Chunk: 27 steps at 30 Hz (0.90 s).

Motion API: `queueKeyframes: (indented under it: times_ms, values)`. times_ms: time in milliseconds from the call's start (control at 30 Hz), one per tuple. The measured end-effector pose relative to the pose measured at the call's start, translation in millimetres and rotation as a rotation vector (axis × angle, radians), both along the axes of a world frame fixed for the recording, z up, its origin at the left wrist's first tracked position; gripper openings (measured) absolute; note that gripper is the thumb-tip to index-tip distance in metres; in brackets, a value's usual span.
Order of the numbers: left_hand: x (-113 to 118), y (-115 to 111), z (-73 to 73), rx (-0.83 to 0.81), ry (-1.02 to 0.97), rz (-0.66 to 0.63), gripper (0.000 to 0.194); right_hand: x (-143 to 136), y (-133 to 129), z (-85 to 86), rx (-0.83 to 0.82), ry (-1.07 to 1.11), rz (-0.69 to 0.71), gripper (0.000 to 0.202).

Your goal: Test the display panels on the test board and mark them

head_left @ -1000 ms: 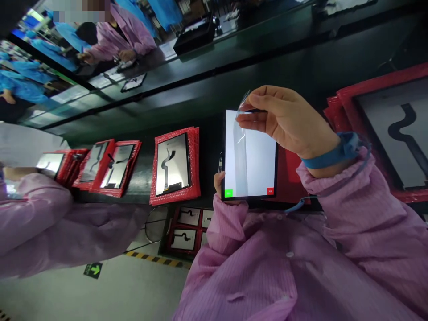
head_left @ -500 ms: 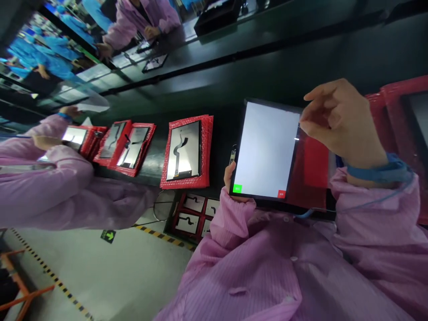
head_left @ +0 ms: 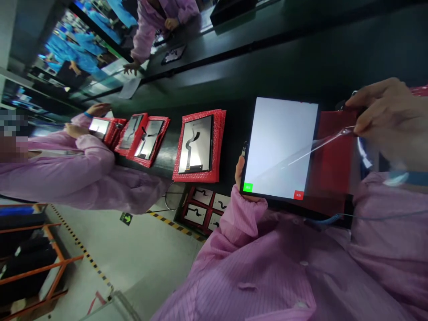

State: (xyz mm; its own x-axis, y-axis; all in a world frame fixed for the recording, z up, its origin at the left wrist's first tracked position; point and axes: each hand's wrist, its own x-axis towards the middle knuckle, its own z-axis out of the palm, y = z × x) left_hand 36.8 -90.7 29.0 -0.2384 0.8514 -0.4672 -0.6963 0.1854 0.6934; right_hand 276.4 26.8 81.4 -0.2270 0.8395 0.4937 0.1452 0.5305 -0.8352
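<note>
A lit tablet screen (head_left: 281, 138), white with a green and a red box along its lower edge, rests in my left hand (head_left: 240, 171), whose fingers wrap round its left side and lower corner. Most of that hand is hidden beneath the screen. To the right, my right hand (head_left: 388, 116) pinches the end of a clear film (head_left: 329, 139). The film stretches in a slanting fold from my fingertips back across the face of the screen. Below and right of the screen lies a red sheet (head_left: 334, 165).
Left of the screen, a display panel (head_left: 195, 145) lies on red bubble-wrap pouches (head_left: 219, 147). More panels on red pouches (head_left: 147, 140) lie further along the dark bench (head_left: 284, 58). Under the bench is a crate of panels (head_left: 195, 214). A co-worker's sleeve (head_left: 93, 156) is at left.
My right hand has moved right, away from the screen, drawing out the clear film. The screen stays in my left hand. The view has shifted, and a co-worker's hand has released a sheet.
</note>
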Motion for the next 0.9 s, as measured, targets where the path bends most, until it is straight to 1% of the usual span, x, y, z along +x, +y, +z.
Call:
queueKeyframes:
  times_ms: [33,100,167,233,300,333,400,467,500,567,667,733,833,900]
  values:
    - [-0.4,-0.6,-1.0,-0.014,0.001,-0.01,0.058,-1.2,1.3,-1.9,0.017,0.02,-0.015,0.042]
    - [-0.3,-1.7,-2.4,-0.027,-0.007,-0.035,0.06,-0.9,5.0,-5.4,0.076,0.057,0.02,0.043]
    - [1.5,-2.5,-2.3,-0.017,-0.022,-0.043,0.063,3.8,10.9,-8.8,0.105,0.139,0.02,0.043]
    - [4.7,-2.8,-0.3,0.002,-0.028,-0.016,0.062,10.7,18.7,-12.6,0.05,0.13,0.046,0.041]
    - [8.4,-2.7,3.4,0.002,-0.04,0.019,0.059,14.9,26.5,-16.9,-0.018,0.079,0.128,0.041]
    - [10.0,-2.7,5.3,-0.007,-0.051,0.031,0.057,14.7,29.4,-19.1,-0.048,0.046,0.207,0.042]
    - [12.2,-2.8,8.4,-0.021,-0.082,0.04,0.055,9.4,32.4,-23.1,0.016,0.278,0.093,0.05]
    - [12.6,-3.7,8.6,-0.029,-0.111,0.037,0.056,1.2,31.8,-25.0,0.043,0.414,0.029,0.053]
    - [12.2,-4.5,7.3,-0.025,-0.119,0.034,0.056,-2.5,30.6,-24.8,0.045,0.434,0.026,0.053]
    - [10.4,-6.1,2.8,-0.001,-0.133,0.02,0.055,-7.3,27.6,-22.5,0.037,0.413,0.04,0.054]
    - [7.7,-8.3,-4.8,0.053,-0.139,-0.015,0.055,-9.8,23.1,-17.2,-0.009,0.386,0.005,0.054]
    - [7.4,-9.1,-7.0,0.073,-0.127,-0.035,0.057,-10.5,20.9,-15.8,-0.024,0.382,-0.013,0.051]
    - [10.4,-9.6,-4.0,0.074,-0.106,-0.023,0.055,-11.4,19.5,-18.6,0.015,0.382,-0.03,0.038]
    - [13.8,-9.7,0.2,0.053,-0.11,0.006,0.052,-11.4,19.6,-22.3,0.037,0.315,-0.046,0.023]
